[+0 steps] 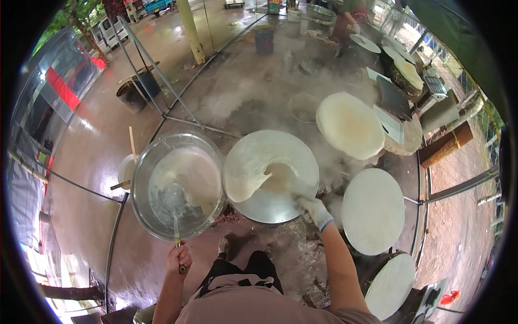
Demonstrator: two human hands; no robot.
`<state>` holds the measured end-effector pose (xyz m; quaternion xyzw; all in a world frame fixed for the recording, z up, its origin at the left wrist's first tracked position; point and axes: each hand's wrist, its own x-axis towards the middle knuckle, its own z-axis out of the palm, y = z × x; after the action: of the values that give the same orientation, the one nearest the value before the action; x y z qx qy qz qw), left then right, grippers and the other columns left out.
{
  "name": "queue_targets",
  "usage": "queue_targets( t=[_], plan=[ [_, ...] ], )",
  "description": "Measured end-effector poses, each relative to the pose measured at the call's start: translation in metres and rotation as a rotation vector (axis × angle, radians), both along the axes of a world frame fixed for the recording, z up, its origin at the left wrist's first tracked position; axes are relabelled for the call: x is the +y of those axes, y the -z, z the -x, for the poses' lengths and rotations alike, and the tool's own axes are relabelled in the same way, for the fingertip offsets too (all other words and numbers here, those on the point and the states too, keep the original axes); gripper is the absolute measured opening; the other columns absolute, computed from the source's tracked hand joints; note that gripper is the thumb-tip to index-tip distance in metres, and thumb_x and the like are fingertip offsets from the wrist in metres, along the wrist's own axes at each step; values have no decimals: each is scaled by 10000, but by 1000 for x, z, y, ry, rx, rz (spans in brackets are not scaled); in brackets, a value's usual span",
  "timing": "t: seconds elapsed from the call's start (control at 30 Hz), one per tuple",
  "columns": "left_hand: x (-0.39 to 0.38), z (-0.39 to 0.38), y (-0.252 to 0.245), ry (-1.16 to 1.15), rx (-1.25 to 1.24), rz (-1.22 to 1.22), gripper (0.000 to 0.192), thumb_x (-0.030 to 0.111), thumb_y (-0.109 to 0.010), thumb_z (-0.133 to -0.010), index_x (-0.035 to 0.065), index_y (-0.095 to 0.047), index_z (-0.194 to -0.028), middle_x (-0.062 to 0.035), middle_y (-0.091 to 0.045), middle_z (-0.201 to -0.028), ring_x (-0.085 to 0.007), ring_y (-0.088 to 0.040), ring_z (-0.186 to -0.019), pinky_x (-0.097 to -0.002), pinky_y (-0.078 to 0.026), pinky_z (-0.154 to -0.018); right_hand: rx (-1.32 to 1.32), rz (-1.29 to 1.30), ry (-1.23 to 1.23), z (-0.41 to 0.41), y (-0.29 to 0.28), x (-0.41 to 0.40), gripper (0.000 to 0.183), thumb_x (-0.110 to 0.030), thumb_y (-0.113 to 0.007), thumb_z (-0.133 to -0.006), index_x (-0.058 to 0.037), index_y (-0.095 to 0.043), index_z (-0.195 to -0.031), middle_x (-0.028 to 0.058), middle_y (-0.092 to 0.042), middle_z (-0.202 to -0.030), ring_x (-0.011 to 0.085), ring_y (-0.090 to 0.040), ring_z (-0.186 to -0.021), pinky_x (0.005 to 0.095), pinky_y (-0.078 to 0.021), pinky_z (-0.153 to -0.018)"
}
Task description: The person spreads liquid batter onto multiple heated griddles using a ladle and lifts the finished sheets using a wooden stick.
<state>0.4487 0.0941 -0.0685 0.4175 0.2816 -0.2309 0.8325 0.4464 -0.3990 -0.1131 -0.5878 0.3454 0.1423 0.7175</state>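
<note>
My bare left hand (180,257) grips the handle of a metal ladle (176,227). The ladle's bowl rests in white batter (202,166) inside a wide metal basin (139,202). To the right of the basin is a round, shallow metal pan (267,208). A crescent of white batter (247,170) covers its far and left parts, while bare shiny metal shows on the near side. My right hand (317,210), in a white glove with a blue cuff edge, is closed on the pan's near right rim; its fingertips are blurred.
Steam drifts across the far side. On the right are a large pale round sheet (350,125), a white-topped disc (373,210) and another disc (390,285). A white bucket (128,172) stands left of the basin. Metal frame bars (182,119) cross the ground; a person (350,24) stands far right.
</note>
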Motion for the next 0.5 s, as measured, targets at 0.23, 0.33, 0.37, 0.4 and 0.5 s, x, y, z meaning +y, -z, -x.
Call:
queue_targets(
  t=[0.23, 0.33, 0.37, 0.4, 0.5],
  plan=[
    [45, -44, 4, 125, 52, 178, 214, 142, -450, -955, 82, -507, -1153, 24, -378, -619, -50, -327, -394, -204, -308, -368, -82, -68, -59, 49, 14, 77, 344, -232, -597, -915, -66, -611, -1217, -26, -589, -775, 38, -494, -558, 179, -354, -439],
    [90, -61, 11, 229, 44, 233, 201, 144, -447, -964, 89, -505, -1149, 25, -379, -617, -49, -327, -389, -205, -318, -368, -133, -145, 257, 83, 10, 156, 342, -208, -616, -912, -79, -579, -1226, -33, -583, -743, 35, -493, -550, 178, -364, -440],
    [107, -68, 12, 245, 47, 237, 201, 144, -447, -964, 89, -505, -1149, 25, -379, -617, -49, -327, -389, -205, -318, -368, -199, -200, 467, 88, 5, 191, 330, -211, -614, -914, -94, -578, -1220, -39, -571, -723, 38, -479, -527, 182, -366, -438],
    [119, -74, 11, 293, 29, 237, 198, 151, -458, -966, 86, -503, -1147, 27, -376, -625, -41, -330, -391, -200, -314, -368, -182, -107, 517, 86, 19, 222, 317, -221, -604, -920, -100, -567, -1211, -14, -592, -738, 61, -502, -535, 205, -388, -447],
    [159, -87, 6, 369, 42, 254, 181, 148, -474, -963, 90, -504, -1131, 29, -372, -633, -37, -338, -400, -199, -313, -372, -120, -328, 420, 32, 28, 301, 284, -280, -572, -937, -97, -574, -1154, 4, -586, -724, 82, -489, -512, 238, -389, -438]
  ],
)
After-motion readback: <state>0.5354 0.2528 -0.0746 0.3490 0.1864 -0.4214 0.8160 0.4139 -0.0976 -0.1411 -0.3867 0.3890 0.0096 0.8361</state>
